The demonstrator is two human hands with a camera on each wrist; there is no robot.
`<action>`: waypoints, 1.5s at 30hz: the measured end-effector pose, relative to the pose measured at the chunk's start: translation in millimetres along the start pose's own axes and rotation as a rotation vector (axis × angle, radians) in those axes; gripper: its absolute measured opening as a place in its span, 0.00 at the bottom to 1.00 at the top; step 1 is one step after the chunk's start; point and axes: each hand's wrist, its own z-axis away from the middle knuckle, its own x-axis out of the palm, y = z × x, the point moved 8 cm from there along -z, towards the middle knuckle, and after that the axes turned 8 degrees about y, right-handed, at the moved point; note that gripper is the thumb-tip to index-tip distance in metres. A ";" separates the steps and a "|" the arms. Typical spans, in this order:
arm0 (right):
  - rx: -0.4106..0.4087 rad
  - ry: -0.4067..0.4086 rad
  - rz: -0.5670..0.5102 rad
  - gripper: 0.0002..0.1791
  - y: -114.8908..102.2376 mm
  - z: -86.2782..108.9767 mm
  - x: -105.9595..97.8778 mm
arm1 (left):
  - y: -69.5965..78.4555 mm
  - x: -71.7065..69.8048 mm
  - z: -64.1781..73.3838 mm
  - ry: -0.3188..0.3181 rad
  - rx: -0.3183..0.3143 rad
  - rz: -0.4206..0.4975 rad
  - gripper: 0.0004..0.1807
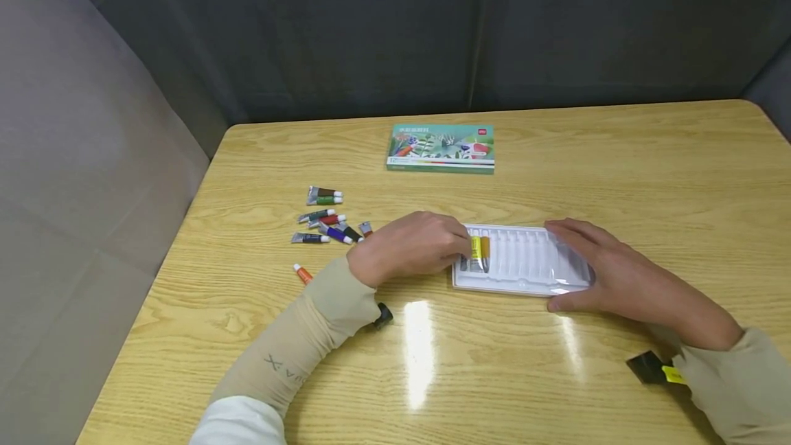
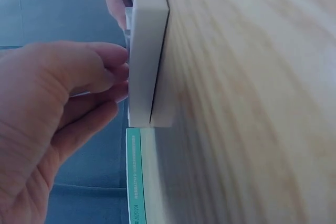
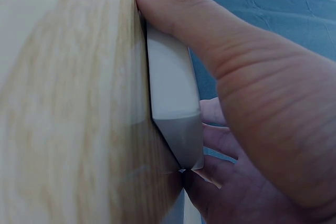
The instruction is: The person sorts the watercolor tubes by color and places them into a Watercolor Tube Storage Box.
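Observation:
A white plastic tray (image 1: 525, 285) with narrow slots lies on the table. At its left end, a yellow paint tube (image 1: 476, 253) and an ochre paint tube (image 1: 485, 253) lie side by side. My left hand (image 1: 426, 242) is bent over the leftmost slot, fingertips pinching a paint tube whose grey end (image 1: 464, 264) shows below them; the fingers hide its colour. My right hand (image 1: 599, 263) holds the tray's right end, thumb (image 3: 173, 11) along the near side and fingers at the far side. A clear film covers part of that end.
Several loose paint tubes (image 1: 334, 232) lie left of the tray, partly behind my left wrist. One orange tube (image 1: 303, 273) is nearer to me. A green printed paint box (image 1: 441, 150) lies farther back. Dark cloth (image 1: 346, 33) hangs behind the table.

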 end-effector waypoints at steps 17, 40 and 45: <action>0.001 0.001 0.002 0.71 -1.3 -0.1 0.0 | 1.6 2.9 4.4 -0.017 0.010 0.109 0.13; -0.009 0.008 0.003 0.71 -1.3 -0.2 -0.6 | 11.0 -1.4 6.1 0.060 0.081 -0.052 0.10; -0.004 0.007 -0.002 0.70 -1.0 -0.3 -0.4 | 9.5 -1.4 6.6 0.060 0.065 -0.058 0.10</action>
